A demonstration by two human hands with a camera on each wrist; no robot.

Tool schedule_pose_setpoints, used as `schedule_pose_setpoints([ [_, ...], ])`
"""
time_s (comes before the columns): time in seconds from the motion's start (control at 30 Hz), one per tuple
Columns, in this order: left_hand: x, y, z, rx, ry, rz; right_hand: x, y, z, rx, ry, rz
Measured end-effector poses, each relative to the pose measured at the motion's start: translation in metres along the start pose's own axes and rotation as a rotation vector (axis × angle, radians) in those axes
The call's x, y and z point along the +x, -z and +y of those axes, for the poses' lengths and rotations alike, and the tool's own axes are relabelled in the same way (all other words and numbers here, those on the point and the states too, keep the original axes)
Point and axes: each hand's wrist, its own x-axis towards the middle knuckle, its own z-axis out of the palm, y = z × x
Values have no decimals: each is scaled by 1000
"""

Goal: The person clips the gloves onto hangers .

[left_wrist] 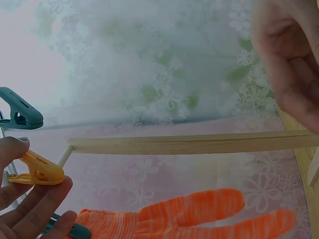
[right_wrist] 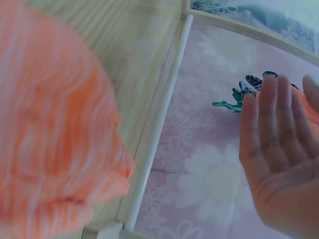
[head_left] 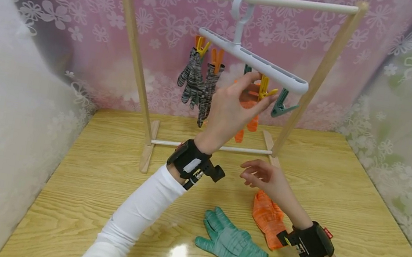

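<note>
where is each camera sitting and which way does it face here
Head view: worn on the head, facing forward and down at the wooden rack, the hanger and the table; both forearms show, the left hand pinching the yellow clip, the right hand open.
Left wrist view: at the left wrist, facing along the fingers to the yellow clip and the hanging orange glove.
Right wrist view: at the right wrist, facing past the open palm toward the rack's lower rod.
Head and left wrist views share the yellow clip and the hanging orange glove.

Staged laundry booth: floral curtains (head_left: 291, 39), wooden table (head_left: 94, 183), small drying rack (head_left: 135, 69).
</note>
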Motion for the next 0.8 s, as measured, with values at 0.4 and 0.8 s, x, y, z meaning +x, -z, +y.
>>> schedule_pose_setpoints([
  [0.4,-3,1,-5,-21,-21,10,-42,-11,0,-241,276,-200],
  [0.8,-4,0,-7,-24,-7,15,-63,-33,11,-264,392,-348],
])
